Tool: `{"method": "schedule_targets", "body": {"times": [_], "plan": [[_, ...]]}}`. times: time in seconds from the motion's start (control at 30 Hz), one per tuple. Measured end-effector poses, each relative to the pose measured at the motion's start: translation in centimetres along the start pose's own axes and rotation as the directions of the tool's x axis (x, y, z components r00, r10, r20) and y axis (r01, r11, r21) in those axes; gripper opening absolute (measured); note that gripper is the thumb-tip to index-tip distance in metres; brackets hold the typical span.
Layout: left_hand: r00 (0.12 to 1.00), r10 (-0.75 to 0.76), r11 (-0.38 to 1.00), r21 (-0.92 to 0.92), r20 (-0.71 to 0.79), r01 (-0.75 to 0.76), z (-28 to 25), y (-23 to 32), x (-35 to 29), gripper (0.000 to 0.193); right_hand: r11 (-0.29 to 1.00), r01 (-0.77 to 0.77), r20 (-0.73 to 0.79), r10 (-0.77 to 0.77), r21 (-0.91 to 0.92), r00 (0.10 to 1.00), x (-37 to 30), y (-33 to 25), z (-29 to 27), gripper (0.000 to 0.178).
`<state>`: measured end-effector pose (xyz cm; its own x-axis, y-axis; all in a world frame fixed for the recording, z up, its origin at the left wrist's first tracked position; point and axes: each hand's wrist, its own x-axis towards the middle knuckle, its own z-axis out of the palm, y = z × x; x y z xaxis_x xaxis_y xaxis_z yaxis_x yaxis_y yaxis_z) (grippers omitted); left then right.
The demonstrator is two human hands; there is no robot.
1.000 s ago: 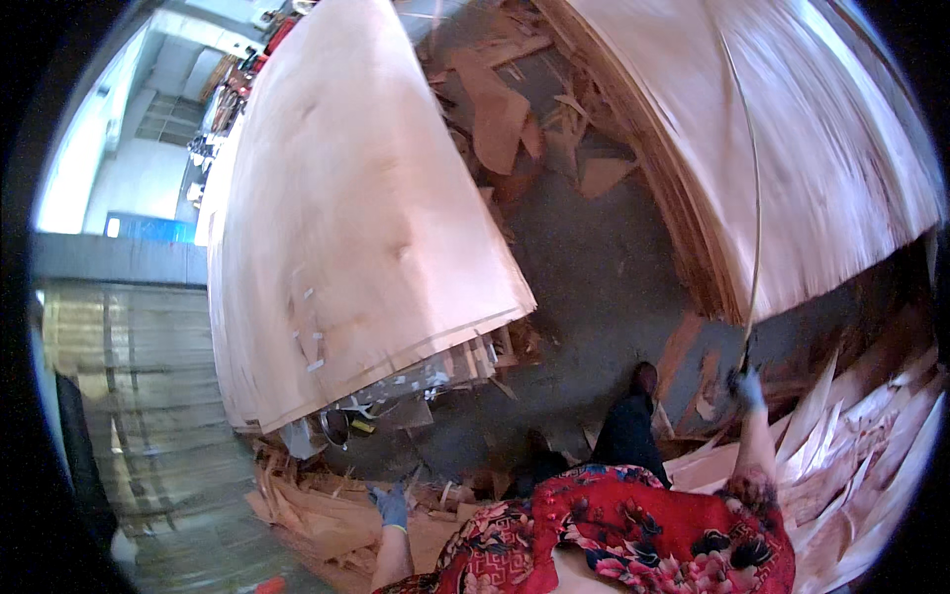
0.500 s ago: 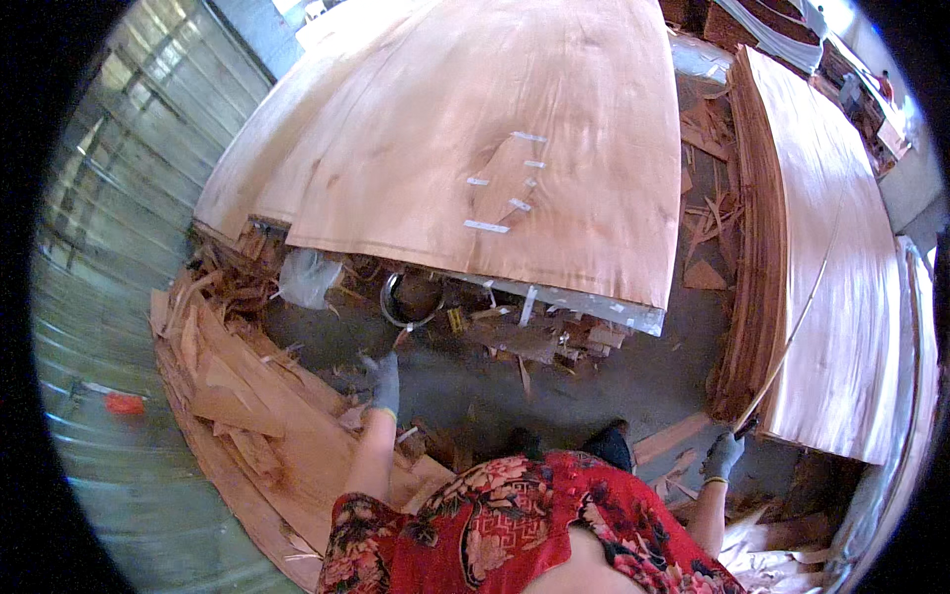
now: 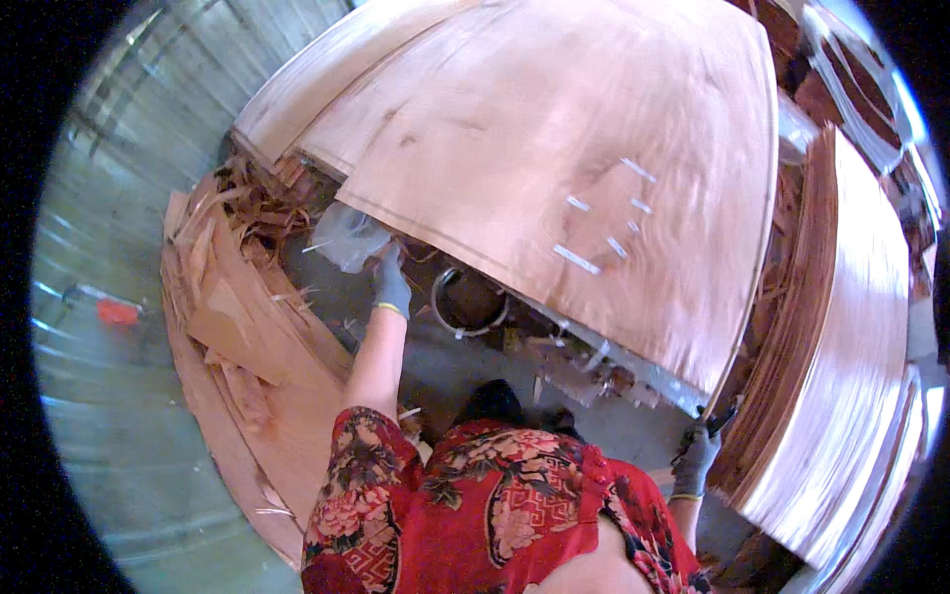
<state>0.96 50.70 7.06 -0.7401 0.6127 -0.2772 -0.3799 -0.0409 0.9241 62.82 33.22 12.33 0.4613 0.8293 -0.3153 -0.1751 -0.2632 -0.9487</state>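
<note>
A broad, pale wood veneer sheet (image 3: 475, 158) lies on top of a stack in front of me, with short strips of white tape (image 3: 576, 259) around a patch. My gloved left hand (image 3: 393, 285) reaches the sheet's near edge, beside a crumpled clear plastic bag (image 3: 348, 240). Its fingers are drawn together, and what they pinch is too small to make out. By the sheet's near right corner, my gloved right hand (image 3: 697, 457) is closed round a long thin wooden strip (image 3: 724, 381) that runs up along the sheet's edge. A dark object (image 3: 730, 416) juts from the same hand.
Another tall veneer stack (image 3: 841, 337) stands on the right. Loose veneer offcuts (image 3: 247, 346) are heaped at the left. Below the sheet's edge are a round metal ring (image 3: 471, 302) and scraps on the dark floor. A red object (image 3: 118, 312) lies far left.
My left hand has moved forward to the sheet's near edge by the plastic bag. My right hand has come to the sheet's right corner, bringing the strip over from the right stack. The view has turned.
</note>
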Motion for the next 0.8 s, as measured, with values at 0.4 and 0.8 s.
{"method": "schedule_targets", "body": {"times": [0.4, 0.8], "plan": [[0.975, 0.177, 0.974, -0.164, 0.132, -0.155, 6.3, 10.6, 7.4, 0.05, 0.934, -0.298, 0.061, 0.315, -0.195, 0.947, -4.8, -1.0, 14.5, 0.021], [0.162, 0.626, 0.137, 0.096, 0.763, -0.986, 19.2, 12.7, -6.8, 0.034, 0.963, -0.073, 0.007, 0.077, -0.258, 0.997, -6.0, 0.2, 20.9, 0.012]]}}
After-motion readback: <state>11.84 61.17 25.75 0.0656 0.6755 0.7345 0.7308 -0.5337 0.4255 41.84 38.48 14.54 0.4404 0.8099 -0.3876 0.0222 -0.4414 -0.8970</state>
